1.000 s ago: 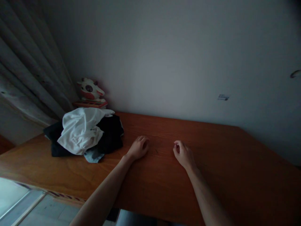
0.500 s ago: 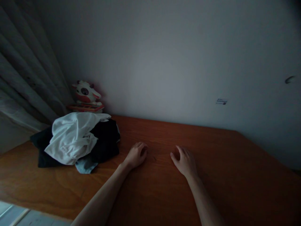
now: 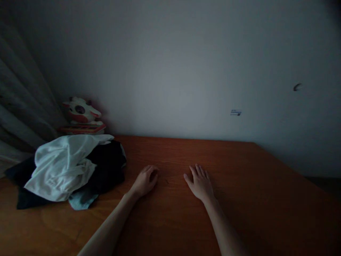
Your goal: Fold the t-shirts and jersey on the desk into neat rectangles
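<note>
My left hand (image 3: pixel 145 180) rests on the brown wooden table (image 3: pixel 170 213) with its fingers loosely curled. A gap shows between its thumb and fingers, and it holds nothing. To the right, my right hand (image 3: pixel 199 183) lies flat on the wood, fingers spread, also holding nothing. Bare table separates the two hands. Left of my left hand, and not touching it, is a heap of clothes: a crumpled white cloth (image 3: pixel 62 167) on top, black cloth (image 3: pixel 106 169) under it, and a grey-blue piece (image 3: pixel 82 200) poking out at the front.
Behind the clothes stands a red and white cow-shaped toy (image 3: pixel 82 111) on a keyboard-like base. A curtain (image 3: pixel 21 92) hangs at the left. The pale wall (image 3: pixel 170 71) at the back bears a small label (image 3: pixel 236 112) and a hook (image 3: pixel 297 87).
My view has turned slightly to the right, so things appear further left. My right hand has flattened and its fingers have spread. My left hand keeps its curled pose.
</note>
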`<act>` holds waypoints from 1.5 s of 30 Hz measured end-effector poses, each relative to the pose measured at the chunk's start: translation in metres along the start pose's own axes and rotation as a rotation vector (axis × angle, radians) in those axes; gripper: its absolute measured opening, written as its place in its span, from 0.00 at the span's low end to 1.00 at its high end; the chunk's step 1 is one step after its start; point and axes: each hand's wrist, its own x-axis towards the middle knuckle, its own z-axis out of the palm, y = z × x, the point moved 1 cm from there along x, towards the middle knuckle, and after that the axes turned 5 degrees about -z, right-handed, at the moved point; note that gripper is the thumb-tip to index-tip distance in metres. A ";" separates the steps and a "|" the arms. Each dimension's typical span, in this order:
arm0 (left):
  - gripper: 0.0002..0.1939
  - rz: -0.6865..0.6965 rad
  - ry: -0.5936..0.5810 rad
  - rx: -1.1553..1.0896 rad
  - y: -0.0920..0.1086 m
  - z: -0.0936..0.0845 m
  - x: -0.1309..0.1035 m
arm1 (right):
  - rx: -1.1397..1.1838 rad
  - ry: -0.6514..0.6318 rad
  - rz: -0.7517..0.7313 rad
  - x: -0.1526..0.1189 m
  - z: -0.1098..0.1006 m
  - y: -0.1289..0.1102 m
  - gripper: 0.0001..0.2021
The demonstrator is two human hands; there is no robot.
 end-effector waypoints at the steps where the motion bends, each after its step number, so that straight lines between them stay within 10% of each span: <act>1: 0.09 0.002 -0.001 -0.006 0.000 0.000 0.000 | -0.010 -0.023 0.005 0.000 -0.003 -0.002 0.36; 35: 0.13 -0.009 0.087 -0.046 0.015 -0.012 -0.017 | -0.056 0.089 -0.097 0.008 0.027 0.036 0.44; 39: 0.14 0.039 0.162 0.115 0.022 -0.053 -0.014 | -0.051 0.060 -0.091 0.010 0.027 0.036 0.45; 45: 0.26 -0.276 0.401 0.624 0.022 -0.185 -0.006 | -0.042 0.062 -0.077 0.008 0.021 0.029 0.42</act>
